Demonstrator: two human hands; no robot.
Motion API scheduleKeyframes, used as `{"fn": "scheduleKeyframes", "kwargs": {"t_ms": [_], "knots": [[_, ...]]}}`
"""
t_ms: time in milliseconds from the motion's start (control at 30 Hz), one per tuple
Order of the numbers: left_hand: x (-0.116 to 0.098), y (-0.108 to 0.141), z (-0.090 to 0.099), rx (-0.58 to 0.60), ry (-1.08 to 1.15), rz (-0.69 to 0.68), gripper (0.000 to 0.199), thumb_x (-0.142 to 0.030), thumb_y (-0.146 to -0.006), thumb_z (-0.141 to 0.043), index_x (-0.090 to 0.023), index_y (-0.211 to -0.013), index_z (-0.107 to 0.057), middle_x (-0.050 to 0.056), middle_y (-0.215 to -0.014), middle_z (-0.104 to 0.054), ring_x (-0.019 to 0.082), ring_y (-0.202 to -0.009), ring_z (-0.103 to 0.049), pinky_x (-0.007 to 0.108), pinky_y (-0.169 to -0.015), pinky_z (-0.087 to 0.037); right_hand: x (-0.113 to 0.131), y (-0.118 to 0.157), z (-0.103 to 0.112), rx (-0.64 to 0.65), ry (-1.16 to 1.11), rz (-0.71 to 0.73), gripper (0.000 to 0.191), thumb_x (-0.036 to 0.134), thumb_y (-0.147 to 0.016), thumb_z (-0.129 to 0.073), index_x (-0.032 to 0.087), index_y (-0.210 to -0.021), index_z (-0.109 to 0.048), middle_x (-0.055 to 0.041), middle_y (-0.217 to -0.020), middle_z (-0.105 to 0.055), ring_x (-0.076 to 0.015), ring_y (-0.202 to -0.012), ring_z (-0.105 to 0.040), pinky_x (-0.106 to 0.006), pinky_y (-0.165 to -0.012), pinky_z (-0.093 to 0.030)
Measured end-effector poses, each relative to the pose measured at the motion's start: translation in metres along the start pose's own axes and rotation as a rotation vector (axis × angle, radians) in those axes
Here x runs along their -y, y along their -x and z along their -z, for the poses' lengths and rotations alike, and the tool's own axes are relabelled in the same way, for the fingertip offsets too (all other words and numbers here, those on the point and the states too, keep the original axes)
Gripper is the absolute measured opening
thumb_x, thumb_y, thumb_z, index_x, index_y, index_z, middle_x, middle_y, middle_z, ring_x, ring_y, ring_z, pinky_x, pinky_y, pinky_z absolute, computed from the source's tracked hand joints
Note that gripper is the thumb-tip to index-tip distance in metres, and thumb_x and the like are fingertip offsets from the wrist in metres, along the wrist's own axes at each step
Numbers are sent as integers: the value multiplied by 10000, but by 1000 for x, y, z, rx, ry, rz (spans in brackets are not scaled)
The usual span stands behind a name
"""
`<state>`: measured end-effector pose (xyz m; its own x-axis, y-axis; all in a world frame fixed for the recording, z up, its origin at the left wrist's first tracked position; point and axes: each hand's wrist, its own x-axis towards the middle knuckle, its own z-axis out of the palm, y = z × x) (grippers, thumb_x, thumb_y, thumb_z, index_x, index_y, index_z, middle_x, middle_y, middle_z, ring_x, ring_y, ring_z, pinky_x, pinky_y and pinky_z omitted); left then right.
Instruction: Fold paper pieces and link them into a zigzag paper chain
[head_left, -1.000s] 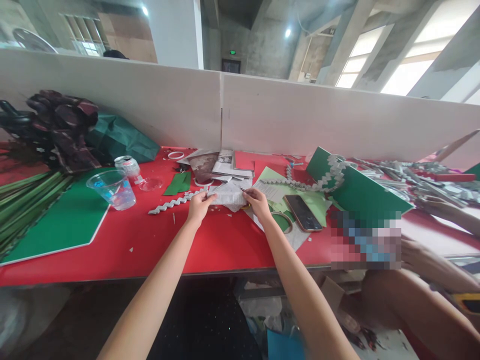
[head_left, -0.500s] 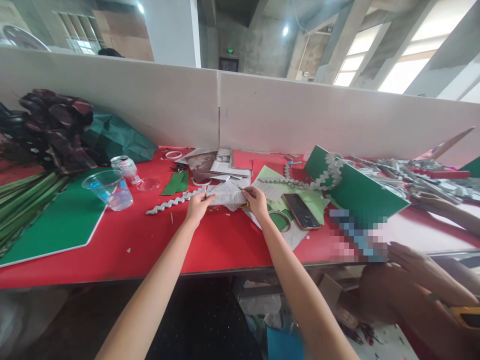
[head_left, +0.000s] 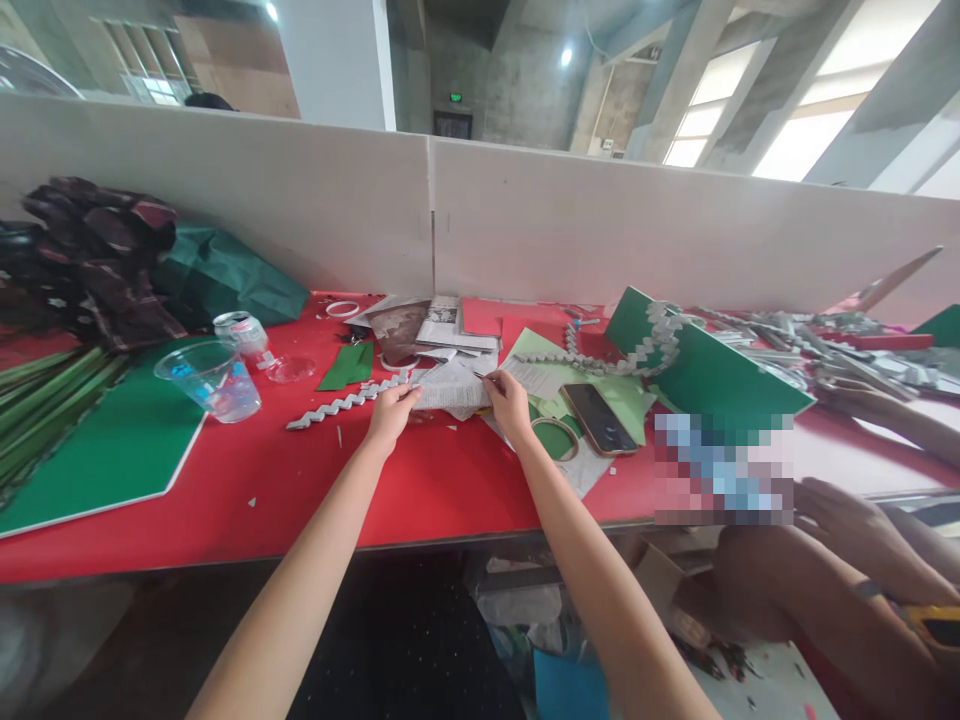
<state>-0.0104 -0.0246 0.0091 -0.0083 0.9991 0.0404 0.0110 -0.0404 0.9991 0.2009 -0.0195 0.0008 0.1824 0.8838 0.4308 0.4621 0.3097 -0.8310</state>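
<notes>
A strip of printed paper [head_left: 450,396] stretches between my two hands, just above the red table. My left hand [head_left: 391,412] pinches its left end between thumb and fingers. Closed at the paper's right end, my right hand [head_left: 508,402] has a thin, dark metal-tipped tool [head_left: 479,375] poking out from the fingertips; the palm hides the rest of it. A folded zigzag paper chain [head_left: 330,411] lies left of my left hand. Behind the paper are loose grey sheets and a stack of printed pages [head_left: 448,325].
Right of my hands are a phone [head_left: 600,418], a tape roll [head_left: 556,438], and a green board [head_left: 705,375] with another paper chain [head_left: 645,350]. On the left stand a plastic cup [head_left: 214,385] and a can [head_left: 244,335]. A co-worker's hand [head_left: 847,510] is at the right edge.
The view has shifted slightly. My hands stay at the paper; a bit of yellow seen under my right hand before is now mostly hidden.
</notes>
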Motion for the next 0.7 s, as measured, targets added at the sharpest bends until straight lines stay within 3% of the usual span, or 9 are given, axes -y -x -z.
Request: {"fn": "scheduleKeyframes", "kwargs": {"t_ms": [200,500,700], "knots": [[3,-1,-1,17,11,8,234,-380,-738,-650,-159,-812,-639,-3,-639,-604,205,-625,-649,334,-574,-547,2,3,1,-11,125,19,194,334,-846,-441,220,-877,-595,-9,-768,-637,-170,-708,-551,-260,-677,-388],[1,0,0,35,21,-36,320,-448,-706,-661,-161,-847,-660,9,-700,-646,194,-608,-621,327,-596,-515,8,3,2,-19,106,120,228,324,-882,-391,200,-905,-580,-36,-859,-649,-179,-779,-568,-264,-722,-399],[-1,3,2,-61,-273,-177,286,-417,-752,-576,-185,-585,-566,-22,-538,-514,157,-591,-504,249,-551,-346,7,5,2,9,169,122,227,300,-891,-382,200,-940,-580,-39,-860,-639,-181,-786,-561,-266,-719,-398]]}}
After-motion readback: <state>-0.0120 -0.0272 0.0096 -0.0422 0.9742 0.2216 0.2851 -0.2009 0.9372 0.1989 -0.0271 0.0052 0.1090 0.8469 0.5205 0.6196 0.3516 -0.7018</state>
